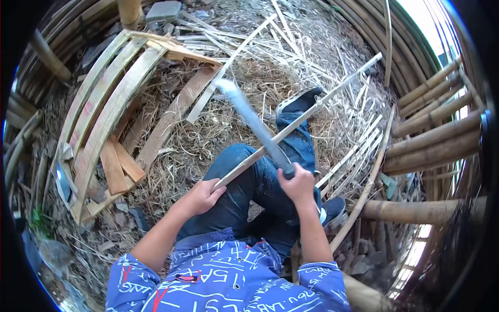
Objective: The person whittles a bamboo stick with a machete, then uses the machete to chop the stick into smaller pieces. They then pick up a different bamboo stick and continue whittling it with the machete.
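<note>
My left hand (204, 196) is closed around the near end of a long pale bamboo strip (296, 122). The strip slants up to the right across my raised knee and past my shoe. My right hand (298, 183) grips the dark handle of a long knife (249, 117). Its blade, blurred, points up and to the left and crosses over the strip just ahead of my right hand. Whether blade and strip touch I cannot tell.
A slatted wooden pallet (109, 104) lies at the left, with brown boards (179, 112) beside it. Thin shavings (208, 140) cover the ground. More split strips (353, 151) lie at the right. Bamboo poles (431, 143) form a wall on the right.
</note>
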`<state>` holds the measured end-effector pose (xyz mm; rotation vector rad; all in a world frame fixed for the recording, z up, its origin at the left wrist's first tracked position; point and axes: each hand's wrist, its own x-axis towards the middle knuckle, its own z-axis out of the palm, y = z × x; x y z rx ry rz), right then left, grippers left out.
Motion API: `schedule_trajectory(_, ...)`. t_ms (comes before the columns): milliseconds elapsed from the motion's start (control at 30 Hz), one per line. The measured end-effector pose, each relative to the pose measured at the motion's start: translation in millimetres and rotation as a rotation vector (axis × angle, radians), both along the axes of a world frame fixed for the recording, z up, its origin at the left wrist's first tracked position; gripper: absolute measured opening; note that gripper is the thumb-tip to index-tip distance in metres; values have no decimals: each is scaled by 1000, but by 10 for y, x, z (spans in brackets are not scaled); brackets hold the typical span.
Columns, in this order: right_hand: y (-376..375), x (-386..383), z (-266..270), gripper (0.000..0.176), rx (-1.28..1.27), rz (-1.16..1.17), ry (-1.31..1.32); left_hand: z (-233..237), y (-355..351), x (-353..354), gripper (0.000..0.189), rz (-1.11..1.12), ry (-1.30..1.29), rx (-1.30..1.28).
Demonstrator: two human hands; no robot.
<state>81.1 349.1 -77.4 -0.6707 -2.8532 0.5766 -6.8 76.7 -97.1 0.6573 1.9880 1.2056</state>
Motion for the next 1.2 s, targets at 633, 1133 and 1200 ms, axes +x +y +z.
schedule_trajectory(633,92,-54,42,25,117,-20,-131,113,67,-26,29,107,-301,-110)
schedule_trajectory(1133,231,167,-274,21,127,-110,39,105,70,9,22,134,-349,-103)
schedule_trajectory(1200,82,167,-230,19,65,-102,78,42,74,50,23,120,-297,-72)
